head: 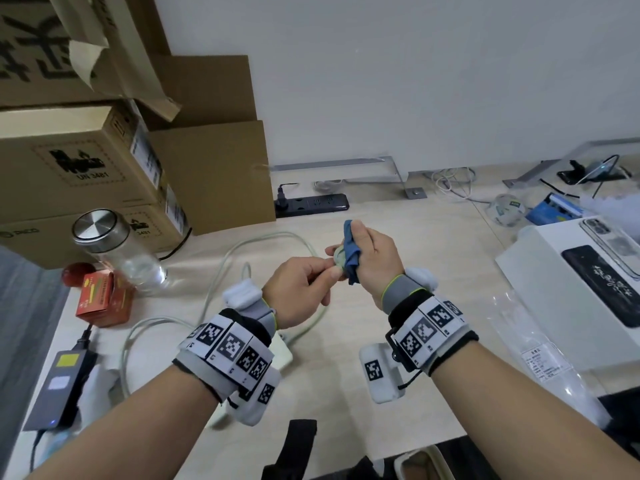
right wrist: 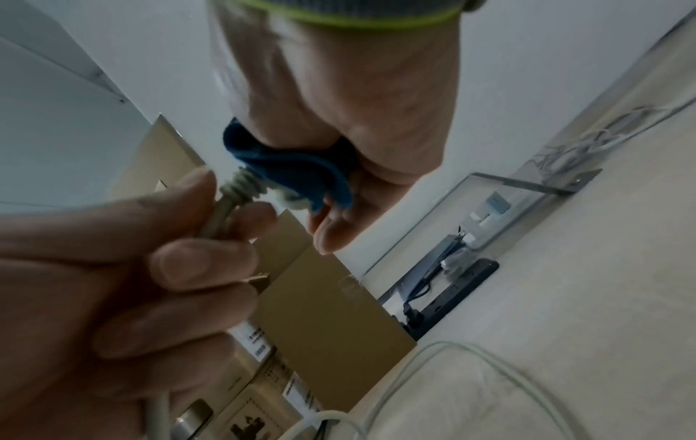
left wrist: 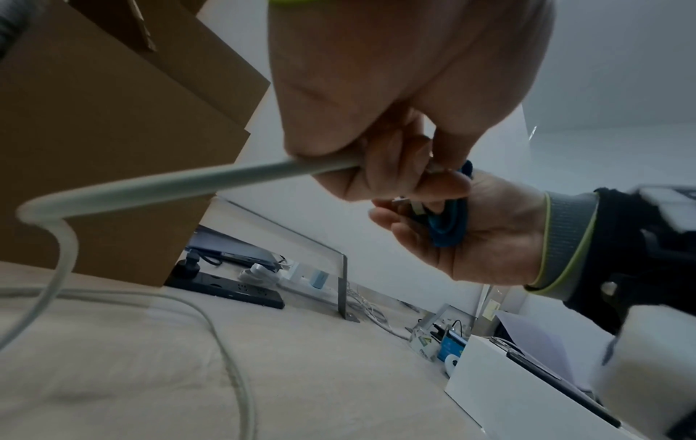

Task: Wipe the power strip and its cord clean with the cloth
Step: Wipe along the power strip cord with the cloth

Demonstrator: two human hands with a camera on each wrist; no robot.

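Note:
My left hand [head: 311, 282] is raised over the table and grips the pale grey-green cord [head: 221, 271] just behind its ribbed strain relief [right wrist: 241, 184]. Right beside it, my right hand [head: 375, 258] grips the blue cloth [head: 350, 252], which is wrapped around the plug end [head: 338, 256] of the cord. In the left wrist view the cord [left wrist: 188, 181] runs out of my fist and loops down onto the table. The white power strip [head: 282, 355] lies on the table, mostly hidden under my left wrist.
A black power strip [head: 311, 204] with a plug in it lies at the back by stacked cardboard boxes [head: 104, 161]. A glass bottle [head: 117, 251], a red carton [head: 104, 299] and a grey power adapter [head: 59, 386] sit left. A white box [head: 540, 292] stands right.

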